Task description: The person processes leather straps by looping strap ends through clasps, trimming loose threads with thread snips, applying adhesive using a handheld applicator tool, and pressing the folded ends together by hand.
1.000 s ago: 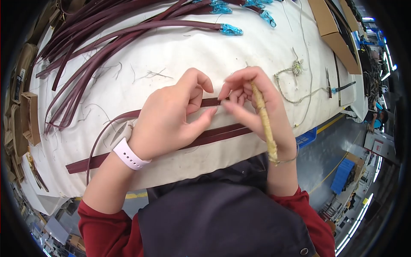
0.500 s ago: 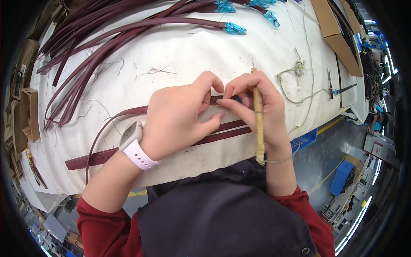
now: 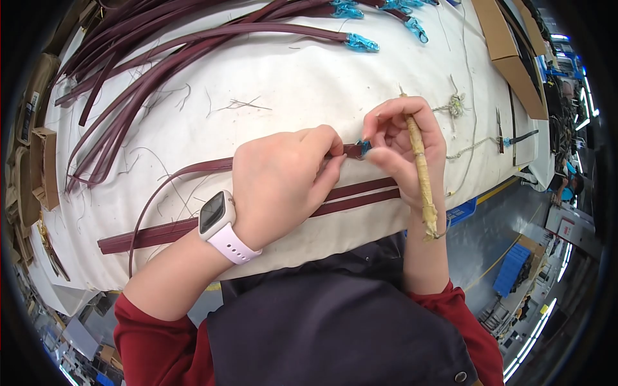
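Note:
My left hand (image 3: 283, 183), wearing a watch (image 3: 217, 213) on its wrist, pinches a maroon strap (image 3: 215, 165) close to its end. Blue wrapping (image 3: 365, 147) covers that end, just past my left fingertips. Curled around a yellowish, tape-wrapped pen-like tool (image 3: 420, 168) is my right hand (image 3: 412, 138). The tool's thin tip points away from me, and a cord comes off its near end. My right thumb and forefinger are at the blue wrapping; whether they grip it cannot be told. Two more maroon straps (image 3: 341, 201) lie on the table below the hands.
More maroon straps (image 3: 138, 96) with blue-wrapped ends (image 3: 362, 43) pile at the far side of the white-covered table (image 3: 309, 96). Loose threads (image 3: 241, 104) lie scattered. To the right are a knotted cord (image 3: 456, 106), small scissors (image 3: 499, 132) and a cardboard box (image 3: 515, 55).
Both hands have shifted right; the right one also rose slightly. My left fingers, earlier parted, now pinch the strap. The strap's end shows blue between the hands, and the tool tilts more.

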`<state>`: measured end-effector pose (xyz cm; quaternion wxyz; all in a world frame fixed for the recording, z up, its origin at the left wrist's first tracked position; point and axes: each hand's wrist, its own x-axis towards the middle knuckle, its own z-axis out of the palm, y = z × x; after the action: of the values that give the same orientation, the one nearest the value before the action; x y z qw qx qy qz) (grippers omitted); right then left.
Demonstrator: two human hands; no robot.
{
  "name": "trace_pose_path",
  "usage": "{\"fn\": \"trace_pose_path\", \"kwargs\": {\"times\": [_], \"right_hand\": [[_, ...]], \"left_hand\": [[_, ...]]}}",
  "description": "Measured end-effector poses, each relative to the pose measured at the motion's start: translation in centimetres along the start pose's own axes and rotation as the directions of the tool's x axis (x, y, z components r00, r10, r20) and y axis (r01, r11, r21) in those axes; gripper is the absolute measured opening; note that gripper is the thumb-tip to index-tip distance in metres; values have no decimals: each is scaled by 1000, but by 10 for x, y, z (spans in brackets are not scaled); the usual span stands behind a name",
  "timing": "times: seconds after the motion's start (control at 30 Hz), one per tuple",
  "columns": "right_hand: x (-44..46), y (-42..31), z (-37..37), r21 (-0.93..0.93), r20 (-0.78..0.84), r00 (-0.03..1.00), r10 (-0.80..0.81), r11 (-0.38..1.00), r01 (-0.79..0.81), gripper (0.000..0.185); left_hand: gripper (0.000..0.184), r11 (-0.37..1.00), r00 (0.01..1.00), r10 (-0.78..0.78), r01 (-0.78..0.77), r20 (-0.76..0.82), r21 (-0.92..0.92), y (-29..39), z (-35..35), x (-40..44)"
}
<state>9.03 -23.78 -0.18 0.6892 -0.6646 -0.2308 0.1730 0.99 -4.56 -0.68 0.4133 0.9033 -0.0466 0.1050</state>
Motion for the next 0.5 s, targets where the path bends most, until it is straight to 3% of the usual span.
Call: {"fn": "trace_pose_path", "kwargs": {"times": [0.07,0.2,0.27,0.3,0.37,0.4,0.47,0.5], "right_hand": [[-2,6,-2,120,-74,997,17,993,-8,31],[-1,9,-9,152,-55,998,-27,988,35,48],[1,14,-15,-97,7,982,-188,977,188,38],[0,11,-14,-98,4,982,-187,978,186,38],[-3,0,-6,-355,-34,991,-126,929,106,28],[-5,-2,-1,-356,-36,992,-125,929,104,28],[-6,-5,13,-119,-182,983,-9,993,-13,32],[-5,-7,19,-55,-237,971,-3,998,-10,25]], "left_hand": [[13,999,999,32,-32,10,11,-2,0,0],[13,999,999,36,-35,36,-14,-4,-3,0],[13,998,997,60,-60,48,-4,-5,-4,0],[13,998,997,61,-61,50,-6,-6,-4,0],[17,998,996,63,-61,67,-31,-7,-4,0],[17,998,996,64,-62,68,-33,-6,-5,1],[25,998,995,-30,35,95,-51,-1,-8,1],[25,998,995,-31,36,96,-50,0,-7,1]]}}
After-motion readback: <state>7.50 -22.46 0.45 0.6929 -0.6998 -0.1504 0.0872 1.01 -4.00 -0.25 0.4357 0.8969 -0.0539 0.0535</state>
